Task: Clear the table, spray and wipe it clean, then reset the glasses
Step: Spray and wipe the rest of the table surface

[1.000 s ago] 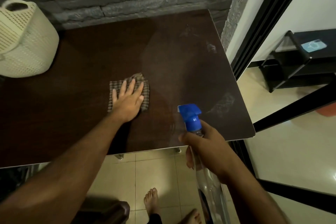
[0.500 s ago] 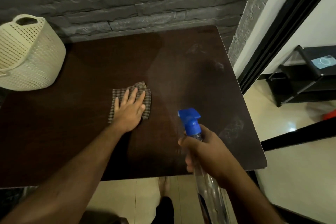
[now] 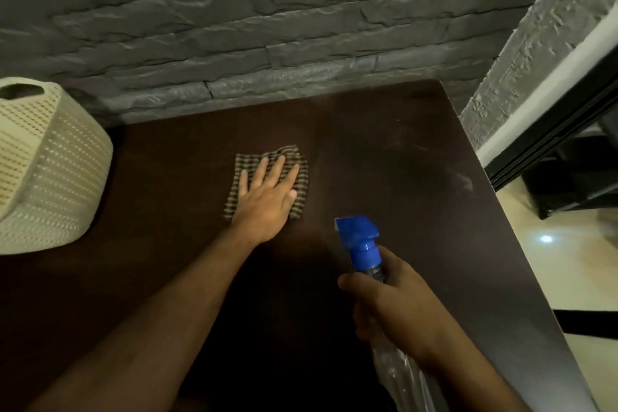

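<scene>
Now spray bottle [image 3: 368,254] nozzle points away-left, body slanting toward the camera.

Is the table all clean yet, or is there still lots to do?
Not yet. The table looks cleared of dishes. Right now the right hand grips the spray bottle, and the left hand presses the cloth flat. Smudges show near the right edge, and no glasses are back.

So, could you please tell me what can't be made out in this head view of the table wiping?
- Spray bottle: its lower body runs off the bottom edge; the right hand covers its neck and trigger.
- Checked cloth: its middle lies under the flat left hand.
- Cream basket: cut off by the left edge, contents not visible.
- Glasses: none in view.
- Table: its near edge is out of frame.
</scene>
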